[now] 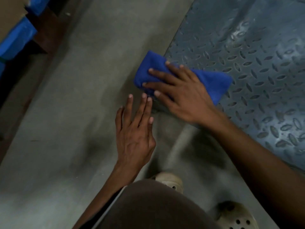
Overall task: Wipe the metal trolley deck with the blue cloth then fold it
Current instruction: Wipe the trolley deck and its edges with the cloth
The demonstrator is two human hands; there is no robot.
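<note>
While the right hand (179, 95) presses its spread fingers flat on the blue cloth (212, 83) at the trolley deck's (257, 63) corner, the left hand (135, 129) hovers beside it, open and empty. Soft and light, the cloth should fold easily once pinched at its free corners.

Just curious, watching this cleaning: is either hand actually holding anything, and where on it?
The right hand presses flat on the middle of the blue cloth at the trolley deck corner, fingers spread, not gripping. The left hand holds nothing.
</note>
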